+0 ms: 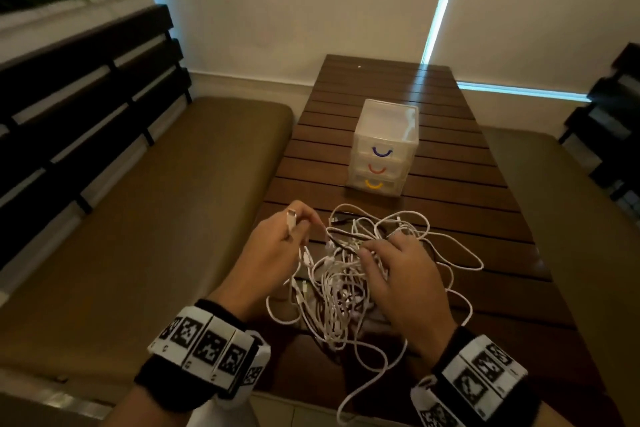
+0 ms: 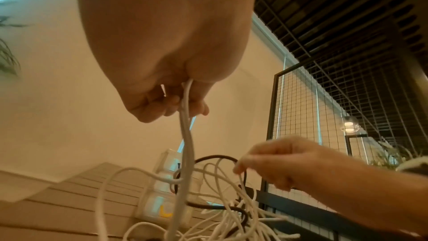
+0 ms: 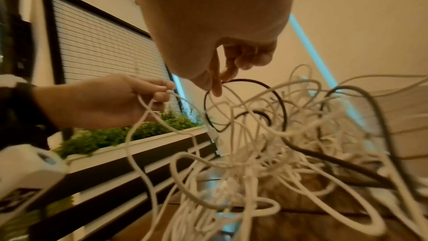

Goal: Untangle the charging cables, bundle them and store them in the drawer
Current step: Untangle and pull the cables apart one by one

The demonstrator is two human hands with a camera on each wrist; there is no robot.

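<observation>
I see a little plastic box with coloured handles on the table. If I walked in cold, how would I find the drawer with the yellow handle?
Start at the long dark slatted wooden table between the two cushioned benches. Just beyond the tangled cables stands a small clear plastic drawer unit, three drawers stacked. The yellow-handled drawer is the bottom one, under the orange and blue handles.

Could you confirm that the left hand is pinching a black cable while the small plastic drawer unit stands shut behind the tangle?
Not quite: the left hand pinches a white cable, as the left wrist view shows. The small translucent plastic drawer unit does stand shut.
</observation>
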